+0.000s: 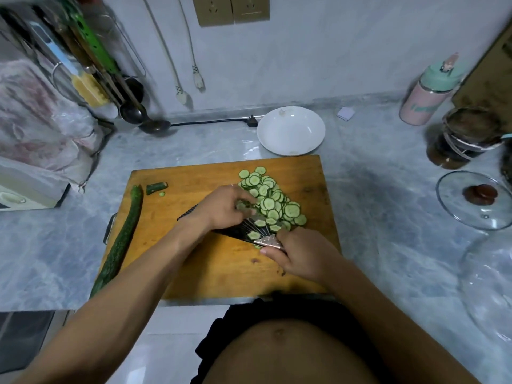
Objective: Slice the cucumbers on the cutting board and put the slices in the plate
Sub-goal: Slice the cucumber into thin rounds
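The cucumber slices (270, 202) lie heaped on the right half of the cutting board (199, 261), a few resting on the flat knife blade (249, 231); thin, wet and floppy, I'd judge, so better scooped than pinched; the left hand (224, 207) curls its fingers into the pile, the right hand (300, 254) grips the knife handle; one whole cucumber (123, 234) lies along the board's left edge; the white plate (291, 130) sits just behind the board on grey marble counter (388, 217)
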Demonstrator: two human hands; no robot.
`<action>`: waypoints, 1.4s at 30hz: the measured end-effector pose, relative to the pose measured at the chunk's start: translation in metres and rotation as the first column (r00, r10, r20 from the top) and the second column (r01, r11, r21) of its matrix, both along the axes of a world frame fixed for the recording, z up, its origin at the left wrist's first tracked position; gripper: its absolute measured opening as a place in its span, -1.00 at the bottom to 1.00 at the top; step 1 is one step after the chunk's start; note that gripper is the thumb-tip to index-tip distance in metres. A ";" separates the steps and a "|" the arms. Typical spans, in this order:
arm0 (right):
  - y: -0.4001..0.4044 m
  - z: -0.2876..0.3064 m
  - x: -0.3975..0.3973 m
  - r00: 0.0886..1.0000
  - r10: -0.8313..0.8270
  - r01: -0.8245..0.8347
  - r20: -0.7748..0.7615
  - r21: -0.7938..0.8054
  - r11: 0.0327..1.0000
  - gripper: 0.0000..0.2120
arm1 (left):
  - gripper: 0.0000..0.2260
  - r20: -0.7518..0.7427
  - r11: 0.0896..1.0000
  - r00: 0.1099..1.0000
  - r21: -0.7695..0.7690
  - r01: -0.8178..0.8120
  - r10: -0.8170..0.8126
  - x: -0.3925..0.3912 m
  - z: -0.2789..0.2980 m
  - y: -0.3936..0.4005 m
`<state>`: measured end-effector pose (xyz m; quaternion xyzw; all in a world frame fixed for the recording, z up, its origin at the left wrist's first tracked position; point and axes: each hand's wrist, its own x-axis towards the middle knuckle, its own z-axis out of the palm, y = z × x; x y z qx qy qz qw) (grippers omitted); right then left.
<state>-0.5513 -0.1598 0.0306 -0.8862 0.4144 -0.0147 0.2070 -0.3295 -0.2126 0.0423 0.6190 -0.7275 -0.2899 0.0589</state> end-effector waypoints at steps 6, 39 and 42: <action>-0.005 -0.003 -0.007 0.999 0.007 -0.007 0.033 -0.012 1.000 -0.52 | -0.63 -0.201 0.955 0.975 0.260 0.143 -0.091 -0.001 0.012 0.003; 0.006 -0.013 0.009 0.991 -0.050 0.043 0.124 0.060 0.997 -0.54 | -0.69 -0.384 0.959 0.900 -0.102 -0.265 0.208 0.003 0.009 0.023; 0.008 -0.019 0.011 0.951 -0.196 0.132 0.237 0.263 0.956 -0.51 | -0.69 -0.519 0.853 0.813 -0.268 -0.448 0.264 0.013 0.023 0.047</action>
